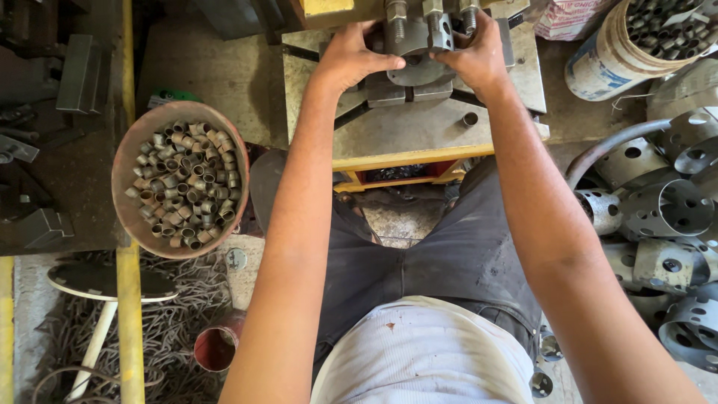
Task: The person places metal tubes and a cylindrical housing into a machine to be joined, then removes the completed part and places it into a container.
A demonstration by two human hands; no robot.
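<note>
Step in hand, by appearance: seating a round metal part [417, 63] on the press plate [419, 127]. Left hand [351, 56] and right hand [475, 56] clasp its sides. Next calls for square seating, fingers clear.

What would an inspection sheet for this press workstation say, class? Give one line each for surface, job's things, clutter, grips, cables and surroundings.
Surface: grey steel press table, worn, yellow edge.
Job's things: round perforated metal ring on the fixture under the bolts.
Clutter: one small bush loose on the table.
Grips: left hand and right hand both grip the ring's sides.
Cables: nothing seen.
Surroundings: bowl of small bushes at left; perforated rings piled at right; bucket of bushes; white stool.
</note>
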